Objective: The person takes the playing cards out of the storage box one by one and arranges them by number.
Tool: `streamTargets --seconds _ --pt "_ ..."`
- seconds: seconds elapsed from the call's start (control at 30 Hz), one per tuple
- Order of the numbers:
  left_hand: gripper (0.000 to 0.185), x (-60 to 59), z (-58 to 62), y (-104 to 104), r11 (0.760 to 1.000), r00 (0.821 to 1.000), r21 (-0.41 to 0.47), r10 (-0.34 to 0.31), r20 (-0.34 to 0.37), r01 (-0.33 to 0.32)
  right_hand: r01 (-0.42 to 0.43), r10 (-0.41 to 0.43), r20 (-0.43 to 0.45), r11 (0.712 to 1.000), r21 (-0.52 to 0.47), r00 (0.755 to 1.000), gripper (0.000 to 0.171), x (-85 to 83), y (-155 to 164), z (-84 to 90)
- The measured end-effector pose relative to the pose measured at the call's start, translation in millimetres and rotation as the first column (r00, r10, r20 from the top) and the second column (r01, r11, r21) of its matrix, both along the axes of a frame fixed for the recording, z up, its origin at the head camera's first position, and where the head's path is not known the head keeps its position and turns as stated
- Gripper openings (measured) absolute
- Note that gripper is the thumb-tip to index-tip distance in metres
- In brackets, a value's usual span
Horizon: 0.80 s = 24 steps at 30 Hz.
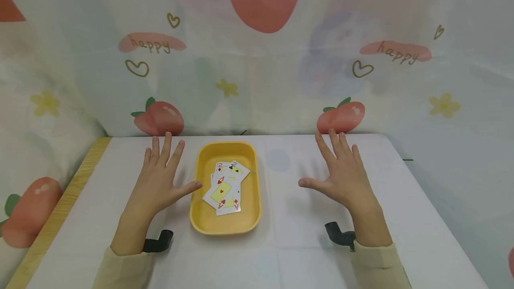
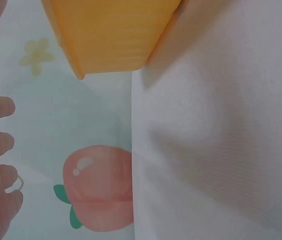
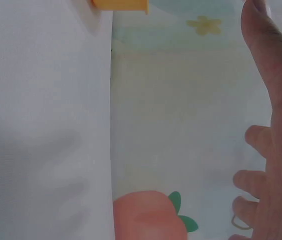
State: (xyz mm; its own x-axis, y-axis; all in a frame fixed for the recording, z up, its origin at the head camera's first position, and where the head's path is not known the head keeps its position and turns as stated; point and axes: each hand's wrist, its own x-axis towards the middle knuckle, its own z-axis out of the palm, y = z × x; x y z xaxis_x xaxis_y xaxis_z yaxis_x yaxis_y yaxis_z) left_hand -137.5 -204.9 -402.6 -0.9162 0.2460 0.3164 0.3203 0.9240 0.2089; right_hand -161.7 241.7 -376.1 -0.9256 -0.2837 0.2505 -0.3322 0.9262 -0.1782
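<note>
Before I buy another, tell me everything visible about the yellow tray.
The yellow tray is a plastic-looking rounded rectangle with raised walls. It sits upright on the white tabletop, long sides running front to back, holding overlapping playing cards. In the head view, the left hand overlaps its rim with the thumb; contact is unclear.

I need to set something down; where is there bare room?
The white tabletop is bare between the yellow tray and the right grip, and again beyond that grip toward the right edge. It is crowded at the tray's left rim, which the left grip overlaps in the head view; playing cards cover the tray's middle.
</note>
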Motion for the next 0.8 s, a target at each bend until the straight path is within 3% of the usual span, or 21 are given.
streamTargets --seconds 0.2,0.47,0.63,0.8 --pt "0.114 0.2 -0.4 0 1.000 1.000 0.001 0.001 0.006 -0.001 -0.009 0.009 0.014 1.000 0.004 1.000 0.120 0.2 -4 -0.6" --pt "0.114 1.3 0.0 12 0.999 0.995 -0.013 -0.038 0.096 0.039 -0.049 0.049 0.045 0.999 0.000 0.998 0.120 3.6 -17 -6.8" --pt "0.115 4.4 -2.4 20 0.997 0.981 0.015 -0.071 0.182 0.070 -0.097 0.100 0.070 0.994 -0.041 0.993 0.122 6.3 -40 -15.2" --pt "0.118 8.6 -4.1 23 0.996 0.973 0.011 -0.094 0.213 0.094 -0.146 0.152 0.116 0.988 -0.053 0.982 0.121 5.5 -74 -15.6"
